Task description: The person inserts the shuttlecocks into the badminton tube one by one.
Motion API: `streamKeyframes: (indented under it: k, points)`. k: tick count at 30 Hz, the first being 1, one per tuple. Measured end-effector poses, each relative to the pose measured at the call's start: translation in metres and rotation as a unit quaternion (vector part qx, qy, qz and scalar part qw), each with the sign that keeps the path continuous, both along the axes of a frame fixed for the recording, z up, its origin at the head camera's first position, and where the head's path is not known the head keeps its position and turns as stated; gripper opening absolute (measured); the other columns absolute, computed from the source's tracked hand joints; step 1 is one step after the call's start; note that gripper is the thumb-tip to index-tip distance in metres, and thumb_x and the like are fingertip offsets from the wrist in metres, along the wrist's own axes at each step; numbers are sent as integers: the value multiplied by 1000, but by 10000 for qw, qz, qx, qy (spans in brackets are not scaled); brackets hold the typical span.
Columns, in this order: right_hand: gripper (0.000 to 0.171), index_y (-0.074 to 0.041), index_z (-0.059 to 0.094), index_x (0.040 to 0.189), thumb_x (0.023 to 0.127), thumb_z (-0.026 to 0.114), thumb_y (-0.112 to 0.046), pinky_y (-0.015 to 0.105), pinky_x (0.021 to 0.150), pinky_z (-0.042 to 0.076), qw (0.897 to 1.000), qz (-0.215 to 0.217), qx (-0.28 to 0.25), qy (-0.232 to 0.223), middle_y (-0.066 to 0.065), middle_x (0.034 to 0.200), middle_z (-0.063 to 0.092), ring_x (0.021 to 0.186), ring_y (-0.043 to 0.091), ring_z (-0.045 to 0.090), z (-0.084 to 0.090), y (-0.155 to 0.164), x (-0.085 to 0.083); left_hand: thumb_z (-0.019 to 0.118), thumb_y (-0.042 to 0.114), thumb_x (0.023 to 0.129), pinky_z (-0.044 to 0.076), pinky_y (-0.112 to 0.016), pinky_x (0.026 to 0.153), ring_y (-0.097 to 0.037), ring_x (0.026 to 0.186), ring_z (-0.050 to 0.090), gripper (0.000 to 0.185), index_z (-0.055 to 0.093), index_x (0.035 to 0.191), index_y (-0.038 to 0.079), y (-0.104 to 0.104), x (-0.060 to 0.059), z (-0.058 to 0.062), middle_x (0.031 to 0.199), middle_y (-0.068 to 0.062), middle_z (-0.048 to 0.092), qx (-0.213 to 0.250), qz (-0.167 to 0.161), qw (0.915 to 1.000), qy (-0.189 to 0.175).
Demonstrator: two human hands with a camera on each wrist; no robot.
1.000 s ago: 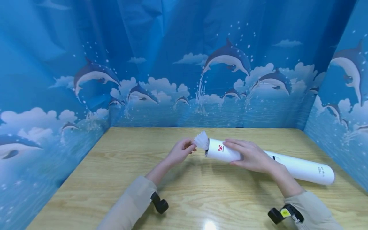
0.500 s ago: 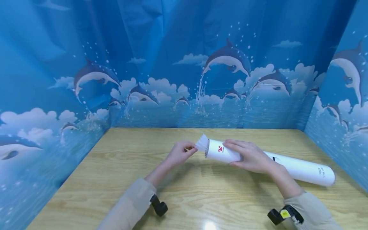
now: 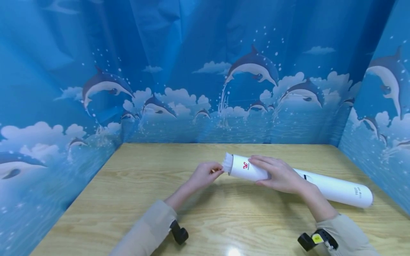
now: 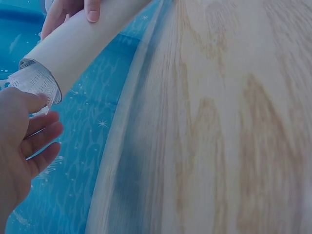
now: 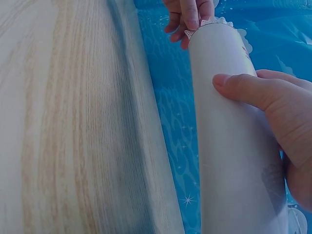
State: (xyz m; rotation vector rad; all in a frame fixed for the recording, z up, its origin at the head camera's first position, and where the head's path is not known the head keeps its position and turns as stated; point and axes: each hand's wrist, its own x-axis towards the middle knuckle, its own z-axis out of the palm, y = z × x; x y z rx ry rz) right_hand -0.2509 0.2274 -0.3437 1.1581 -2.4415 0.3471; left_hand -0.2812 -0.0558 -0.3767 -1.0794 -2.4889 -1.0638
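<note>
Shuttlecock now sits deeper in the tube's mouth than a second ago, only its feather rim showing.

On the wooden surface (image 3: 128,199) the long white tube (image 3: 320,185) lies angled, its open end raised; the right hand (image 3: 278,174) grips it near that end, while the left hand (image 3: 203,175) pinches the shuttlecock (image 3: 227,163) at the opening.

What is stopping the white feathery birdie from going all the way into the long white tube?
Nothing visible blocks it. The white feathered shuttlecock sits partly inside the open mouth of the long white cardboard tube. The left hand pinches its end; the right hand grips the tube.
</note>
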Motion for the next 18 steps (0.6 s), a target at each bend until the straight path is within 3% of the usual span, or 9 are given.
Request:
streamKeyframes:
  k: [5, 10, 18]
  points:
    - [74, -11, 49, 133, 69, 80, -30, 51, 85, 46, 10000, -28, -17, -33, 11, 133, 50, 113, 31, 52, 1, 0, 0, 64, 8, 87, 50, -20, 67, -17, 81, 62, 10, 69, 93, 2, 4, -1, 0, 93, -9, 67, 153, 194, 9997, -92]
    - [74, -11, 49, 133, 68, 80, -28, 51, 86, 45, 10000, -18, -15, 6, 12, 132, 50, 113, 31, 52, 1, 0, 0, 65, 8, 85, 50, -24, 70, -18, 83, 63, 10, 70, 92, 2, 6, 0, 0, 94, -9, 67, 206, 340, 9992, 109]
    - [74, -10, 49, 133, 68, 79, -31, 51, 86, 45, 9999, 76, -76, 32, 12, 132, 51, 113, 31, 52, 1, -2, -1, 68, 11, 84, 49, -32, 81, -19, 89, 63, 10, 72, 91, 6, 14, 2, 3, 95, -6, 69, -309, 509, 9961, 645]
